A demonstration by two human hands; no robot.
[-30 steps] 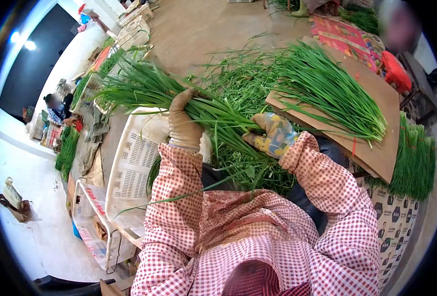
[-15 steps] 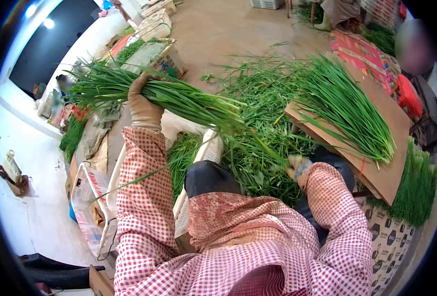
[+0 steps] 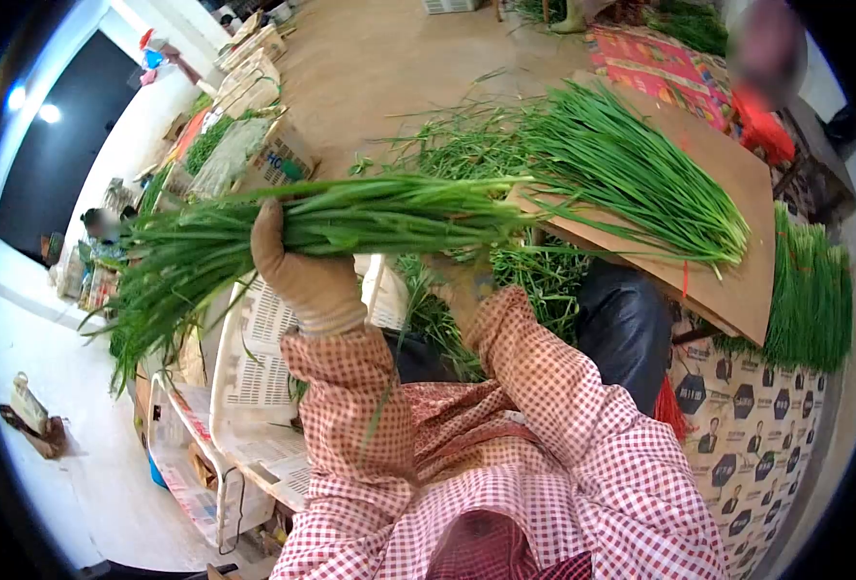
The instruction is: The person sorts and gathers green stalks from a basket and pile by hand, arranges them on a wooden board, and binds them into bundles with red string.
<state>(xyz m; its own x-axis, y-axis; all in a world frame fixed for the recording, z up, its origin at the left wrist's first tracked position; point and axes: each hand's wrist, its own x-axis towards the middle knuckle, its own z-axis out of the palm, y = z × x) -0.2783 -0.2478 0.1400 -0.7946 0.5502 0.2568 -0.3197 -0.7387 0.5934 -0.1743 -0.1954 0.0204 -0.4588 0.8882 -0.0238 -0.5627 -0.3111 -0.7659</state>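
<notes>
The gloved left hand (image 3: 307,285) grips a bunch of green stalks (image 3: 408,217) held out sideways. The right hand (image 3: 462,285), blurred, is just below the bunch; contact is unclear. Another bundle (image 3: 640,174) lies on a brown board (image 3: 737,295). Loose leaves (image 3: 462,145) litter the floor (image 3: 379,77) near a white crate (image 3: 261,333).

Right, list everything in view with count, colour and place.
held bunch: one, green, in left hand
leaf pile: one, green, on board
board: at least one, brown, right
loose leaves: uncountable, green, floor ahead
upright bundles: several, green, right of board
crates: several, white, left
patterned cloth: one, mostly red, upper right
printed sheet: one, beige-black, lower right
other people: at least two, colours unclear, far left and right
sleeves: two, red-white check, lower centre
left hand: one, tan-gloved, gripping held bunch
right hand: one, blurred, below held bunch
</notes>
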